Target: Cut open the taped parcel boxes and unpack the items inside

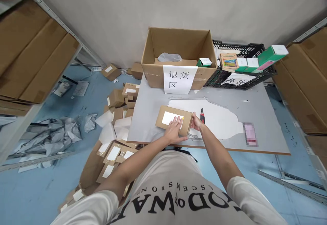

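Observation:
A small closed cardboard box [159, 117] with a white label lies on the grey table. My left hand [174, 129] rests flat on its top, partly over the label, fingers spread and thumb toward the front right corner. At the box's right end, my right hand [196, 122] grips the side with closed fingers; the fingertips are partly hidden. Just beyond that hand lies a red and black utility knife [202, 116], apart from it. White torn sheeting [222, 123] is spread under the knife and to the right.
Behind stands an open carton [178, 77] with a paper sign. A black crate [238, 46] beside it holds green-and-white boxes. A pixelated pink object [250, 134] lies at the table's right. Opened boxes [116, 99] pile up left; grey plastic bags [58, 133] lie farther left.

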The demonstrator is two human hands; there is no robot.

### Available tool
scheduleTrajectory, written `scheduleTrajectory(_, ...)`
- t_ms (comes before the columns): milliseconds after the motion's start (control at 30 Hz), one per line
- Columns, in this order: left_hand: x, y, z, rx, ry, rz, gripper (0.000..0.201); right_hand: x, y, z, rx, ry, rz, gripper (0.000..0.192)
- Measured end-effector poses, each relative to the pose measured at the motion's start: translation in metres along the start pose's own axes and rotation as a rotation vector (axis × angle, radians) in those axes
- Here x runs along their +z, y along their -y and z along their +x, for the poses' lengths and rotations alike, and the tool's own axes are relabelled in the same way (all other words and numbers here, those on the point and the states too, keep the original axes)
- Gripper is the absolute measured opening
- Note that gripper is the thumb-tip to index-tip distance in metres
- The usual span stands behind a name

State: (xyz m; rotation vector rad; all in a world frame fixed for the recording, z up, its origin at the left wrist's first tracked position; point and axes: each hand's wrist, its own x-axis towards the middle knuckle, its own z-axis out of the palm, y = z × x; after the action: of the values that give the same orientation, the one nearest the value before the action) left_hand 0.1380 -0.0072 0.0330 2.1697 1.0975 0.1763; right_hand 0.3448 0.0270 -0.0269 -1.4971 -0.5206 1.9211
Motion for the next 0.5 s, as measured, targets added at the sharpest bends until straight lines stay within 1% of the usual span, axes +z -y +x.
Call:
scheduleTrajectory(100, 0.003, 0.005, 0.012, -0.018, -0.015, 0.001, 0.105, 0.003, -0.001, 0.004, 0.01, -0.036, 0.095, 0.062)
scheduleTrajectory(133, 0.002, 0.008, 0.014, -0.015, -0.016, -0.013, 0.099, 0.003, -0.002, 0.004, -0.011, -0.057, 0.121, 0.06)
scheduleTrajectory(200, -0.001, 0.018, 0.017, -0.012, -0.034, -0.057, 0.077, 0.002, -0.006, 0.004, -0.057, -0.112, 0.153, 0.057)
scheduleTrajectory(233, -0.004, 0.025, 0.018, -0.03, -0.059, -0.075, 0.068, 0.002, -0.008, 0.004, -0.073, -0.136, 0.159, 0.056)
scheduleTrajectory(267, -0.007, 0.032, 0.018, -0.07, -0.1, -0.084, 0.063, 0.001, -0.011, 0.004, -0.085, -0.15, 0.162, 0.054)
scheduleTrajectory(300, -0.01, 0.041, 0.017, -0.138, -0.158, -0.085, 0.065, 0.0, -0.014, 0.003, -0.094, -0.155, 0.163, 0.054)
scheduleTrajectory(333, -0.013, 0.05, 0.016, -0.231, -0.23, -0.083, 0.075, 0.0, -0.016, 0.003, -0.1, -0.157, 0.164, 0.055)
scheduleTrajectory(400, -0.018, 0.068, 0.013, -0.437, -0.357, -0.126, 0.112, 0.0, -0.021, 0.002, -0.116, -0.172, 0.171, 0.06)
scheduleTrajectory(433, -0.02, 0.077, 0.011, -0.514, -0.385, -0.189, 0.128, 0.0, -0.022, 0.001, -0.125, -0.182, 0.176, 0.063)
scheduleTrajectory(467, -0.021, 0.086, 0.01, -0.561, -0.386, -0.28, 0.136, 0.001, -0.023, 0.0, -0.131, -0.19, 0.181, 0.066)
scheduleTrajectory(500, -0.022, 0.094, 0.009, -0.578, -0.371, -0.391, 0.136, 0.002, -0.024, -0.001, -0.134, -0.191, 0.183, 0.068)
